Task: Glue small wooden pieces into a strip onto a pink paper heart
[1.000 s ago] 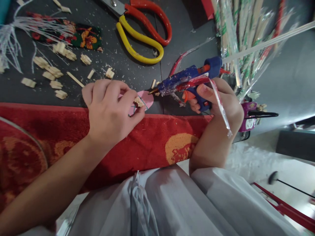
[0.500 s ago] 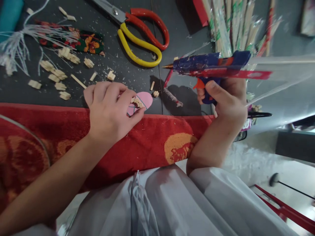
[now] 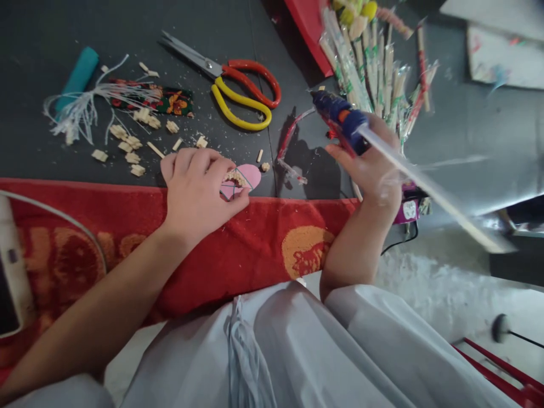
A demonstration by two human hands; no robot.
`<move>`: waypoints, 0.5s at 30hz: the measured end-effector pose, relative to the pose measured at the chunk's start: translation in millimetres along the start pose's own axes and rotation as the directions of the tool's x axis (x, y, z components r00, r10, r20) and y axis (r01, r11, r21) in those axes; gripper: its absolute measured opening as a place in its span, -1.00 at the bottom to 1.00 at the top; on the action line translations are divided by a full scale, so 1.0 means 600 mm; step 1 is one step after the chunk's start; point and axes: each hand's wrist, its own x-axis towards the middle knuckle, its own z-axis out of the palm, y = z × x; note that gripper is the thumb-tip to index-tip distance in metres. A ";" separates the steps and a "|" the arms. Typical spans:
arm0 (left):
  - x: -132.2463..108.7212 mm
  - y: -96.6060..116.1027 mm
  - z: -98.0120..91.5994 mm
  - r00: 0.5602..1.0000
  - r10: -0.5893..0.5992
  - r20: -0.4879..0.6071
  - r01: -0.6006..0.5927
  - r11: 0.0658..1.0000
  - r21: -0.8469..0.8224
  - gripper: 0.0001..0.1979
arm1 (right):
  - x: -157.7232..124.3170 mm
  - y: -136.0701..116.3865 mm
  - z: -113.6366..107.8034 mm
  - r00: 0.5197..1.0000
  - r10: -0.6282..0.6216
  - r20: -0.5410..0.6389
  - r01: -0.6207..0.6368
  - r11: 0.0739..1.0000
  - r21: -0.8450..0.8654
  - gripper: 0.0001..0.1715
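Observation:
My left hand [image 3: 198,184] is closed over a pink rounded piece [image 3: 250,174] at the table's near edge, thumb and fingers at its sides. Thin dark lines cross the piece, and a row of small pale wooden bits [image 3: 234,179] lies on it; the rest is under my palm. My right hand [image 3: 374,164] grips a blue hot glue gun [image 3: 340,116], its nozzle pointing up and left, away from the pink piece. A long whitish glue stick [image 3: 442,195] sticks out of its back, blurred at the far end.
Scissors [image 3: 242,93] with red and yellow handles lie beyond my hands. Small wood pieces [image 3: 127,139], white string [image 3: 100,96], patterned cloth [image 3: 170,102] and a teal roll [image 3: 80,73] are at left. Wrapped sticks [image 3: 374,68] lie at right. A red towel [image 3: 250,243] covers the near edge.
My right hand has turned the glue gun, its nozzle swinging up and its glue stick tilting down to the right. My left hand stays on the pink piece. The view has shifted.

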 end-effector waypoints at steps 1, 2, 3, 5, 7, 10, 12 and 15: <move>0.002 -0.001 -0.002 1.000 -0.006 0.006 0.006 1.000 -0.002 -0.83 | 0.001 -0.003 0.000 0.997 0.020 -0.068 -0.024 0.998 -0.058 -0.37; 0.004 -0.003 -0.004 1.000 -0.015 0.012 0.015 1.000 -0.004 -0.82 | 0.003 -0.005 0.002 0.996 0.017 -0.082 -0.028 0.991 -0.129 -0.35; 0.006 -0.005 -0.005 1.000 -0.027 0.015 0.027 1.000 -0.005 -0.81 | 0.005 -0.007 0.003 0.998 -0.011 -0.069 -0.003 0.981 -0.194 -0.37; 0.012 -0.015 -0.007 0.999 -0.046 0.009 0.046 0.999 -0.002 -0.78 | 0.008 -0.008 0.007 0.999 -0.040 -0.018 0.034 0.968 -0.247 -0.40; 0.017 -0.027 -0.008 0.999 -0.039 -0.025 0.039 0.999 0.013 -0.76 | 0.009 -0.006 0.010 0.998 -0.060 0.019 0.063 0.972 -0.228 -0.41; 0.025 -0.045 -0.009 0.997 -0.017 -0.079 0.017 1.000 0.005 -0.73 | 0.007 -0.002 0.012 0.995 -0.085 0.049 0.093 0.974 -0.204 -0.40; 0.029 -0.052 -0.010 0.997 -0.035 -0.075 0.035 0.999 -0.009 -0.71 | 0.003 -0.001 0.014 0.993 -0.104 0.064 0.115 0.971 -0.210 -0.38; 0.033 -0.054 -0.007 0.995 -0.074 -0.072 0.072 0.997 -0.026 -0.69 | -0.005 0.002 0.012 0.984 -0.145 0.099 0.166 0.953 -0.252 -0.30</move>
